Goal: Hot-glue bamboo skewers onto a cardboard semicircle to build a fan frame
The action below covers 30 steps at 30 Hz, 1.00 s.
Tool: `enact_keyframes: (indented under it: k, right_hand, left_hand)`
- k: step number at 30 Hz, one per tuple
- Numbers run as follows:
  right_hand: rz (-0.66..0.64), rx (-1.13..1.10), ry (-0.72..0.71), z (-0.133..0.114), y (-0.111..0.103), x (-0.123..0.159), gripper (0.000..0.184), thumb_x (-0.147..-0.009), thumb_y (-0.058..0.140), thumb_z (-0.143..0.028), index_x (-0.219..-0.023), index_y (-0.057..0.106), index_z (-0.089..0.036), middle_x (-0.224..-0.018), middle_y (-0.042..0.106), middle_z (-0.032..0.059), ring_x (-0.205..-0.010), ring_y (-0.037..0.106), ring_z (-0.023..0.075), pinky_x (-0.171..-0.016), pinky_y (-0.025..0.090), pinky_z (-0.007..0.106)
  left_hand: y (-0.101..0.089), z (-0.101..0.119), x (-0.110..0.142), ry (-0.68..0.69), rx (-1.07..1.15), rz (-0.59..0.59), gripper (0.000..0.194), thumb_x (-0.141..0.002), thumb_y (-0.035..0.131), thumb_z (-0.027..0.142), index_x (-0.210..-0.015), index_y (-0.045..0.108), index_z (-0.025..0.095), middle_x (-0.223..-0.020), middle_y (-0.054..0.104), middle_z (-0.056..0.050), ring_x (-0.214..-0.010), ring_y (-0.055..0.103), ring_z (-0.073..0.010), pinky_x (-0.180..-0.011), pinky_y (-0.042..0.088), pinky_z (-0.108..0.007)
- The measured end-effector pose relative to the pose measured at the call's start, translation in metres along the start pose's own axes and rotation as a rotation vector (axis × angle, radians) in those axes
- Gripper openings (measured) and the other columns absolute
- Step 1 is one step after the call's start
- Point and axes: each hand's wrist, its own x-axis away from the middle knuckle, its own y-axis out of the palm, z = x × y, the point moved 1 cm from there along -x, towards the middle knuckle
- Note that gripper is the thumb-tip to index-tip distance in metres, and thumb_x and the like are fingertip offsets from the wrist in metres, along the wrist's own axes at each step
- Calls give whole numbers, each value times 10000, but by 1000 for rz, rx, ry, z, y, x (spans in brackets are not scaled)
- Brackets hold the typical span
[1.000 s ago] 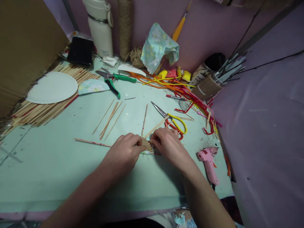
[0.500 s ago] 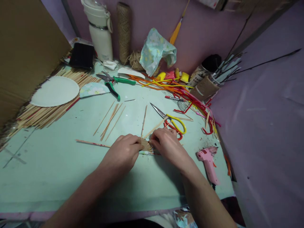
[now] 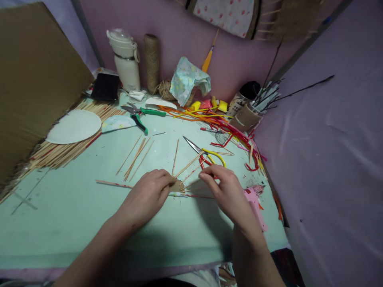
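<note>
My left hand pins down a small brown cardboard piece with its thumb and fingertips closed on the edge. Thin wooden sticks fan out from that cardboard across the table. A strip of floral cloth shows along its lower edge. To the right, my right hand hovers above the sticks, its thumb and forefinger pinched together; whatever is between them is too small to make out. Just beyond it lie scissors with yellow and red handles. Another stick reaches out to the left of my left hand.
A pink glue gun lies by my right forearm. Several loose sticks, green-handled pruners and orange and red pipe cleaners are farther back. A white bottle stands at the wall; a cardboard panel rises on the left.
My right hand has moved off the cardboard piece, up and to the right, fingers still pinched. My left hand stays on the cardboard. The camera view has tilted up slightly.
</note>
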Motion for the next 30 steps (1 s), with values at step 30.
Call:
enact_keyframes:
  k: [30]
  right_hand:
    - [202,387,582,117,-46,122,456,-882,654,-452,-1188,619,-116,-1160,624,178,-1135,584,341,-950,442,404]
  left_hand:
    - [17,37,-115,-254,-556,-127,320,-878,428,201,-965,731,144,-1000,749,-175,-936,693,-299,-748,495,-336]
